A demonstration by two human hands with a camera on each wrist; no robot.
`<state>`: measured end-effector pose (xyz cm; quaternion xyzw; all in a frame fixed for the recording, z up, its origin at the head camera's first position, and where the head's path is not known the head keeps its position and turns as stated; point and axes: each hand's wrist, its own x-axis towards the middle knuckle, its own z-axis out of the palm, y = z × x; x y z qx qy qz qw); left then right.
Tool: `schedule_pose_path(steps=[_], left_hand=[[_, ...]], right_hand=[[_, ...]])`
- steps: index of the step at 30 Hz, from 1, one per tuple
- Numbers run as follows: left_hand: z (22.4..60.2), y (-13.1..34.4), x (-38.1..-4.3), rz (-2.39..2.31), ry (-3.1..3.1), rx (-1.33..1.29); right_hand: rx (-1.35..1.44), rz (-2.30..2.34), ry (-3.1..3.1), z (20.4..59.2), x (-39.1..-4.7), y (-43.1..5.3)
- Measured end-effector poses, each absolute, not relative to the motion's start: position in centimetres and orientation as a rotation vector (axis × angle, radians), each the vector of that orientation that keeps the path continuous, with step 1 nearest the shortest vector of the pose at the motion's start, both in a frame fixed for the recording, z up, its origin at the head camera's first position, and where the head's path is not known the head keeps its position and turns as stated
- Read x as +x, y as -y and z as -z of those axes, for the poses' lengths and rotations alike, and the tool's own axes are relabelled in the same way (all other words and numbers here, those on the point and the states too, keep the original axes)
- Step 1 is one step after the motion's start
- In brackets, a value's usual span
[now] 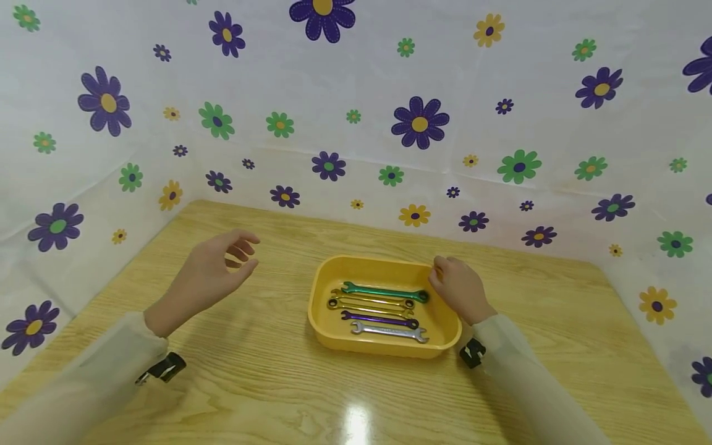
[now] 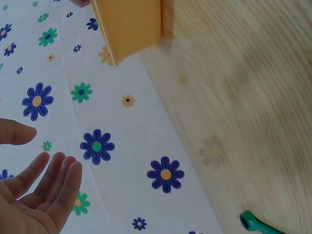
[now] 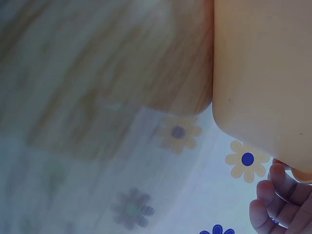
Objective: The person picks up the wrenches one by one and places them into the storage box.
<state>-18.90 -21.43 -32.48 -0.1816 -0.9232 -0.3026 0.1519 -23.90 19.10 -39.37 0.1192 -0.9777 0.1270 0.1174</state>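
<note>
My right hand [image 1: 458,289] grips the rim of a yellow plastic bin [image 1: 384,352] at its far right corner. In the right wrist view its fingers [image 3: 278,200] curl up against the rim from outside. Several wrenches lie side by side in the bin: a green wrench [image 1: 384,291] farthest back, two gold ones, a purple wrench [image 1: 378,319] and a silver wrench [image 1: 389,332] nearest. My left hand [image 1: 208,272] hovers over the table left of the bin, fingers loosely bent, holding nothing. The left wrist view shows the ring end of a green wrench [image 2: 248,221] on the tabletop.
The bin stands on a wood-grain table [image 1: 261,383]. A white flower-print cloth [image 1: 356,80] hangs behind the table and along both sides. Dark wrist straps [image 1: 161,369] sit below both sleeves.
</note>
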Motion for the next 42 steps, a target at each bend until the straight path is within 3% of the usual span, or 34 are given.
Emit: schedule_pose_path(steps=[21, 42], left_hand=[[34.4, 28.9, -18.7, 0.878, 2.633, -0.305], [37.7, 32.0, -19.5, 0.798, 2.894, -0.179]], right_hand=[[0.349, -0.362, 2.856, 39.3, -23.8, -19.2], [0.352, -0.395, 2.839, 39.5, -23.5, -19.0]])
